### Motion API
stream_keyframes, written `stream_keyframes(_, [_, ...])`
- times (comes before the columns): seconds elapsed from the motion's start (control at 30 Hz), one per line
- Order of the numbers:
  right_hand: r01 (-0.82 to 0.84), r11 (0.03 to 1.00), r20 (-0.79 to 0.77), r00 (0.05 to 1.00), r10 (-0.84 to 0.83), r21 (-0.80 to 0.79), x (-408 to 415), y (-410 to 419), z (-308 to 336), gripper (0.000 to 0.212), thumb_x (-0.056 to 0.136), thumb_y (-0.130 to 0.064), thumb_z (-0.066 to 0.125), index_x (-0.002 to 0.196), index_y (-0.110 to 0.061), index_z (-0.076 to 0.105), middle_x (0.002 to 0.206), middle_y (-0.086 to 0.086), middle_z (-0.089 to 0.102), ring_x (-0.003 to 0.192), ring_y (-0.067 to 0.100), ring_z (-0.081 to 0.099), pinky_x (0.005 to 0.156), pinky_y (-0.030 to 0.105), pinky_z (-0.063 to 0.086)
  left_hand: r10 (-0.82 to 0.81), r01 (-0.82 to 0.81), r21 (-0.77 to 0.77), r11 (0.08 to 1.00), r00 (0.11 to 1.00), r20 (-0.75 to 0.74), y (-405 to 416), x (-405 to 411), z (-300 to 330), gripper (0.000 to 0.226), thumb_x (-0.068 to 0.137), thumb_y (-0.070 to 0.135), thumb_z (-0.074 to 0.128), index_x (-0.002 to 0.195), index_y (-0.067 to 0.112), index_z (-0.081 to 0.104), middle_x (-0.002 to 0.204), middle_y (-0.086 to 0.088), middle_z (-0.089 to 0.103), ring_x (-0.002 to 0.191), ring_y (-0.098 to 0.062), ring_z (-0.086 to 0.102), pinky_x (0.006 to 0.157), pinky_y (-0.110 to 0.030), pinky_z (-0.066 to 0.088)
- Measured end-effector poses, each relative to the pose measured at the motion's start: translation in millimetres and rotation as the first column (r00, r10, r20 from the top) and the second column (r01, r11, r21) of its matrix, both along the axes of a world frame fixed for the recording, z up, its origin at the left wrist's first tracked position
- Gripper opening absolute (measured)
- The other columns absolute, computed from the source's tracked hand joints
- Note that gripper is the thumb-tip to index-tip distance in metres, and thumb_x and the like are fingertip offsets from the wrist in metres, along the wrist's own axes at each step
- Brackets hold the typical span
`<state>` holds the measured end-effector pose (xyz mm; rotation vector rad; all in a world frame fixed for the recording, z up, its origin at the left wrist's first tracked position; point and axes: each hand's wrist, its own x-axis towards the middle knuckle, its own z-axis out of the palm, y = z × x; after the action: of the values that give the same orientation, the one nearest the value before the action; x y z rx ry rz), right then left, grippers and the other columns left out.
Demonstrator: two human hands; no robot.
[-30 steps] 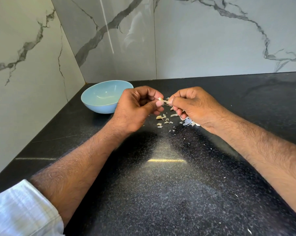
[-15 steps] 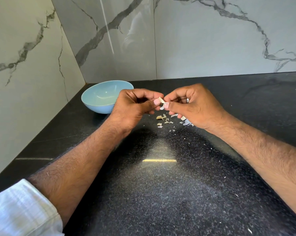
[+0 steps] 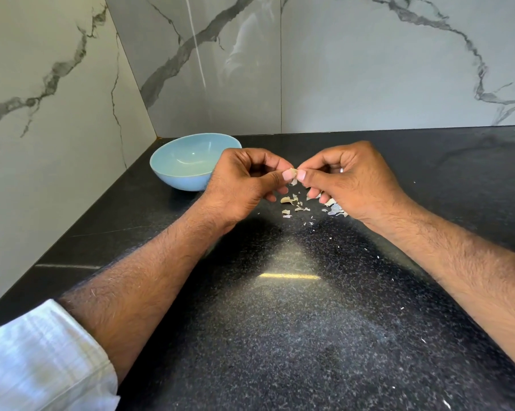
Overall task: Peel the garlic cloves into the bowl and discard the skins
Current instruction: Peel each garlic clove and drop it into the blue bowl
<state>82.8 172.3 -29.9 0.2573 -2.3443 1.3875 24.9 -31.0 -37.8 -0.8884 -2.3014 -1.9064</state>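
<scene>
A small garlic clove (image 3: pixel 293 172) with loose papery skin is pinched between the thumbs and forefingers of both hands, above the counter. My left hand (image 3: pixel 241 182) holds it from the left, my right hand (image 3: pixel 345 179) from the right, thumbs nearly touching; most of the clove is hidden by the fingertips. Below them lies a scatter of pale garlic skins (image 3: pixel 294 204) on the black counter, with more skins (image 3: pixel 336 210) under the right palm. A light blue bowl (image 3: pixel 167 169) stands to the left of my left hand, and nothing shows inside it.
The speckled black counter (image 3: pixel 280 336) runs into a corner of marble-patterned walls (image 3: pixel 57 129) just behind and left of the bowl. Tiny skin flecks (image 3: pixel 377 256) dot the counter to the right. A white sleeve (image 3: pixel 42 360) covers my left upper forearm.
Both hands have drawn closer together and risen slightly over the skins. The right thumb now meets the left thumb on the clove. The bowl has not moved.
</scene>
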Motion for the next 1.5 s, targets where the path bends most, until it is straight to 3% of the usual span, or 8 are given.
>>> stream_keyframes(0.13, [0.001,1.0,-0.01,1.0,-0.001,-0.007,-1.0,-0.5,-0.6,0.009,0.089,-0.028,0.084,0.09,-0.02,0.083,0.07,0.003,0.077,0.063,0.023,0.075,0.063,0.045,0.065,0.03,-0.038,-0.075,0.996,0.993,-0.114,0.4,-1.9,-1.6,0.006,0.098,0.011,0.077,0.097,0.004,0.078,0.084,-0.014,0.078,0.071,-0.021,0.074,0.064,-0.035,0.061])
stream_keyframes(0.3, [0.023,0.989,-0.009,1.0,-0.024,-0.143,-0.8,-6.0,-2.2,0.0,0.09,-0.016,0.082,0.09,-0.016,0.082,0.071,0.005,0.077,0.062,0.022,0.076,0.059,0.033,0.06,0.133,-0.155,-0.109,0.982,0.973,-0.186,7.6,0.3,-2.3,0.01,0.103,0.011,0.068,0.096,0.009,0.075,0.077,-0.008,0.074,0.065,-0.016,0.07,0.062,-0.035,0.061])
stream_keyframes(0.47, [0.118,0.989,-0.04,0.992,-0.122,-0.09,-0.7,-10.6,-4.7,0.003,0.089,-0.02,0.082,0.087,-0.017,0.082,0.065,0.004,0.075,0.058,0.017,0.075,0.055,0.032,0.06,0.185,-0.211,-0.123,0.97,0.964,-0.19,9.7,3.1,0.0,0.011,0.101,0.014,0.069,0.093,0.013,0.076,0.074,-0.01,0.075,0.067,-0.032,0.072,0.061,-0.047,0.063])
stream_keyframes(0.73, [0.108,0.991,-0.001,0.994,-0.109,-0.072,-0.1,-12.4,-6.1,0.006,0.091,-0.02,0.081,0.087,-0.015,0.081,0.066,0.007,0.075,0.059,0.021,0.075,0.055,0.032,0.061,0.177,-0.217,-0.156,0.964,0.956,-0.235,9.4,4.1,-0.2,0.01,0.099,0.017,0.072,0.091,0.015,0.077,0.072,-0.008,0.075,0.066,-0.035,0.072,0.059,-0.05,0.062])
stream_keyframes(0.9, [0.077,0.992,0.016,0.997,-0.076,-0.1,0.9,-9.8,-4.0,0.005,0.09,-0.018,0.082,0.09,-0.013,0.081,0.069,0.006,0.076,0.061,0.019,0.076,0.055,0.027,0.06,0.103,-0.129,-0.134,0.982,0.977,-0.189,7.5,2.1,-1.8,0.009,0.097,0.018,0.079,0.095,0.01,0.076,0.076,-0.012,0.075,0.066,-0.034,0.071,0.059,-0.041,0.063])
stream_keyframes(1.03, [0.029,0.997,-0.004,1.0,-0.03,-0.07,2.1,-9.2,-2.3,0.004,0.089,-0.015,0.083,0.091,-0.012,0.082,0.07,0.002,0.077,0.061,0.019,0.075,0.058,0.031,0.061,0.065,-0.081,-0.108,0.991,0.988,-0.138,4.8,0.6,-1.2,0.006,0.099,0.01,0.075,0.094,0.006,0.075,0.08,-0.012,0.075,0.067,-0.016,0.069,0.061,-0.03,0.058])
stream_keyframes(1.27, [-0.008,0.988,0.025,1.0,0.012,-0.153,4.6,-8.5,1.9,0.008,0.086,-0.007,0.083,0.085,-0.015,0.081,0.072,0.002,0.077,0.061,0.023,0.075,0.057,0.033,0.063,-0.029,0.025,-0.043,0.999,0.995,-0.095,3.5,4.2,2.7,0.005,0.099,0.002,0.072,0.095,-0.001,0.073,0.081,-0.008,0.071,0.07,-0.016,0.067,0.063,-0.029,0.056])
stream_keyframes(1.5, [-0.006,0.973,0.084,0.996,0.025,-0.23,3.5,-10.4,0.4,0.015,0.085,0.001,0.081,0.076,-0.011,0.079,0.064,0.009,0.072,0.053,0.023,0.069,0.053,0.032,0.056,-0.074,0.075,0.01,0.997,0.995,-0.063,5.8,8.4,2.4,0.008,0.1,0.0,0.069,0.098,-0.007,0.071,0.086,-0.023,0.071,0.07,-0.016,0.065,0.063,-0.026,0.055])
